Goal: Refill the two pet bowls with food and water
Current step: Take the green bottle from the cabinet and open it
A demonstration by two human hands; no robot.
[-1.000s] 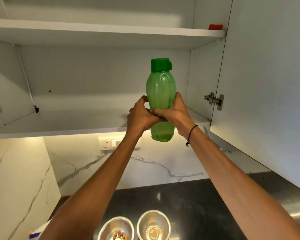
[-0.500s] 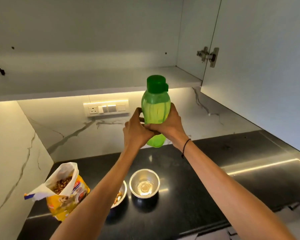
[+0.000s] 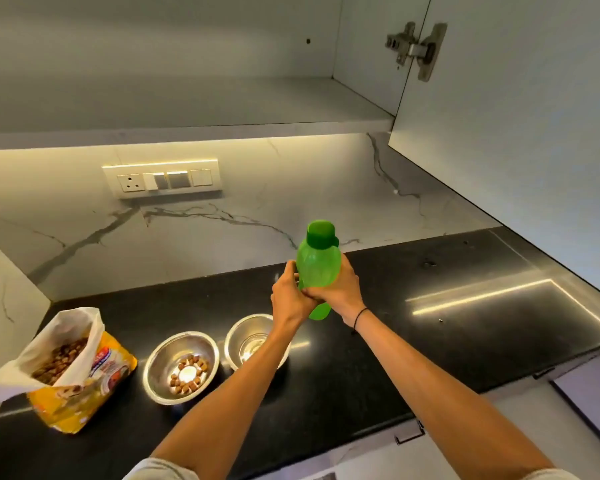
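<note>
Fingers of both hands curl round the lower body of 1 green water bottle point(image 3: 317, 268): the left hand point(image 3: 290, 297) wraps it from the left, the right hand point(image 3: 340, 289) from the right, and the 2 hands touch in front of it. The bottle is held upright, its green cap point(image 3: 321, 233) on, above and just right of the right bowl point(image 3: 253, 339).

Taking that bowl as landmark: it holds only a shallow pool of clear liquid, or perhaps none, since the glare leaves this uncertain. The left bowl point(image 3: 181, 367) stands just beside it to the left and carries a sparse scatter of kibble over its bottom. Further left lies 1 opened yellow food bag point(image 3: 73, 372), tilted, with kibble visible in its mouth. All rest on the black counter point(image 3: 430, 334).

Progress, as judged: neither bowl looks refilled. Uncapping, pouring water and adding food all remain.

Count: 2 hands, 2 steel bowls, 1 bottle, 1 cap, 1 bag.
</note>
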